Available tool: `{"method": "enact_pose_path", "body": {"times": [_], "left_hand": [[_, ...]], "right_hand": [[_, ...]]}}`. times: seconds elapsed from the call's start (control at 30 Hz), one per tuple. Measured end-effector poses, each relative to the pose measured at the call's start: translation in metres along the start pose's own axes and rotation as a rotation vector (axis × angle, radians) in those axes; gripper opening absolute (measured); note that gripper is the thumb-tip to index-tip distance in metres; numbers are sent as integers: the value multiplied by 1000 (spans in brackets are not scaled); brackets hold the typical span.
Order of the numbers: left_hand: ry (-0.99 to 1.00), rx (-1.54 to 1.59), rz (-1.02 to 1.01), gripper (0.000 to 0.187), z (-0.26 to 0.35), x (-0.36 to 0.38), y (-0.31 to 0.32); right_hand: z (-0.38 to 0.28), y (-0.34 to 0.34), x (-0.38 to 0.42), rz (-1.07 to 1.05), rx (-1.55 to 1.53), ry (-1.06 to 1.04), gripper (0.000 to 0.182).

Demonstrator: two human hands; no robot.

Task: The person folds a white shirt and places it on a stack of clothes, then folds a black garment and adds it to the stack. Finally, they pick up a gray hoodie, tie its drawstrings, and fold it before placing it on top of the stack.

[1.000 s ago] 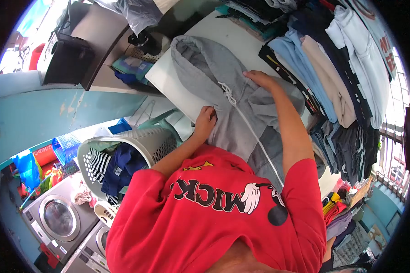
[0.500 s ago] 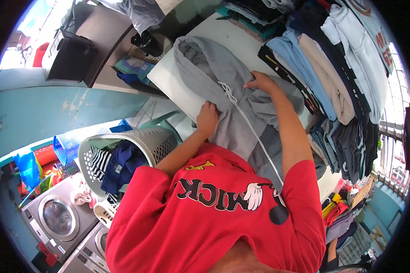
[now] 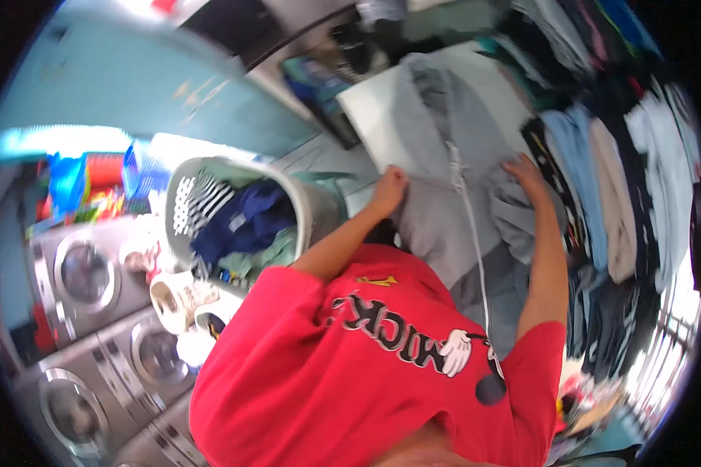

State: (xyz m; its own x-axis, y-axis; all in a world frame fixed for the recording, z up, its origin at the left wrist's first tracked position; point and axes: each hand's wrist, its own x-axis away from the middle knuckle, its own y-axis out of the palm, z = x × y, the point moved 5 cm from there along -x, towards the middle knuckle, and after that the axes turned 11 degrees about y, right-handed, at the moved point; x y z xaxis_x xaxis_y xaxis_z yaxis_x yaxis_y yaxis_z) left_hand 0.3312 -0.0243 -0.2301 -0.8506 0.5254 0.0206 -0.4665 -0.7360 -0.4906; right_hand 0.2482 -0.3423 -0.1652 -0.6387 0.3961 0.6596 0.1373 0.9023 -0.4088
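A grey hoodie (image 3: 452,210) lies face up on a white table (image 3: 370,109), its hood toward the far end. White drawstrings (image 3: 456,167) are knotted at the neck, and a thin white line runs down the front. My left hand (image 3: 389,191) is closed at the hoodie's left edge, fingers curled on the fabric. On the opposite side, my right hand (image 3: 526,177) pinches the grey cloth near the shoulder, beside a bunched sleeve (image 3: 514,214). The lower part of the hoodie runs in against my red shirt (image 3: 366,366).
Folded clothes (image 3: 611,194) are stacked along the right. To my left stands a laundry basket (image 3: 308,202) holding navy, striped and green garments. Several front-loading washers (image 3: 86,272) are at the lower left, near a blue wall (image 3: 132,86).
My view has swung left, so the table and hoodie appear farther right and more washers show. Both hands remain at the hoodie, with little change in their hold.
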Motion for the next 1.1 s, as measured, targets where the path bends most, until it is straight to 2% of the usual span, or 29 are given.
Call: {"method": "enact_pose_path", "body": {"times": [0.03, 0.07, 0.1, 0.13, 0.17, 0.2, 0.27, 0.3, 0.33, 0.37, 0.4, 0.43, 0.47, 0.53, 0.57, 0.6, 0.63, 0.67, 0.73, 0.77, 0.83, 0.97, 1.1], "left_hand": [[64, -76, 17, 22, 11, 2, -5], [35, -91, 58, 22, 19, 9, -17], [156, -13, 98, 29, 39, 18, -24], [281, 70, 128, 37, 62, 28, -28], [316, -66, 151, 38, 84, 41, -46], [351, -200, 167, 40, 103, 58, -76], [202, -415, 272, 42, 120, 91, -143], [136, -703, 363, 45, 124, 112, -179], [185, -898, 525, 46, 134, 139, -213], [113, -982, 663, 48, 134, 167, -241], [-7, -1139, 744, 61, 105, 203, -268], [-371, -1277, 868, 69, 76, 241, -286], [-634, -1152, 924, 80, 56, 272, -305], [-575, -803, 1205, 93, -15, 331, -322], [-685, -424, 1290, 96, -19, 336, -312], [-770, -34, 1341, 100, -22, 333, -296], [-931, 156, 1268, 101, -2, 322, -281], [-924, 282, 1251, 92, -7, 319, -273], [-513, 356, 1133, 82, -35, 306, -271], [-508, 353, 1124, 82, -40, 306, -272], [-431, 420, 1192, 81, -42, 300, -271], [-418, 441, 1189, 77, -44, 285, -267], [-364, 452, 1205, 71, -55, 257, -270]], "right_hand": [[13, 1, -13, 43, 183, -65, 72], [24, 7, -27, 101, 356, -130, 67], [29, 18, -33, 74, 368, -146, 67], [34, 21, -34, 207, 520, -220, 69], [38, 22, -32, 347, 669, -290, 70], [41, 26, -28, 333, 674, -289, 70], [29, 33, -12, 492, 810, -306, 66], [33, 36, -13, 474, 816, -313, 66], [36, 34, -13, 540, 806, -326, 65], [36, 34, -12, 606, 796, -341, 64], [30, 36, -7, 588, 805, -353, 64], [22, 36, 0, 569, 805, -273, 63], [18, 36, 4, 556, 803, -195, 62], [27, 36, -5, 576, 802, -240, 61], [27, 35, -7, 604, 794, -268, 60], [28, 33, -10, 606, 795, -279, 60], [29, 33, -9, 600, 778, -300, 59], [31, 32, -9, 592, 761, -318, 57], [35, 32, -5, 598, 742, -371, 56], [35, 32, -3, 607, 724, -425, 54], [34, 35, 0, 603, 740, -384, 53], [33, 38, -5, 610, 793, -335, 53], [38, 37, -11, 596, 783, -373, 54]]}}
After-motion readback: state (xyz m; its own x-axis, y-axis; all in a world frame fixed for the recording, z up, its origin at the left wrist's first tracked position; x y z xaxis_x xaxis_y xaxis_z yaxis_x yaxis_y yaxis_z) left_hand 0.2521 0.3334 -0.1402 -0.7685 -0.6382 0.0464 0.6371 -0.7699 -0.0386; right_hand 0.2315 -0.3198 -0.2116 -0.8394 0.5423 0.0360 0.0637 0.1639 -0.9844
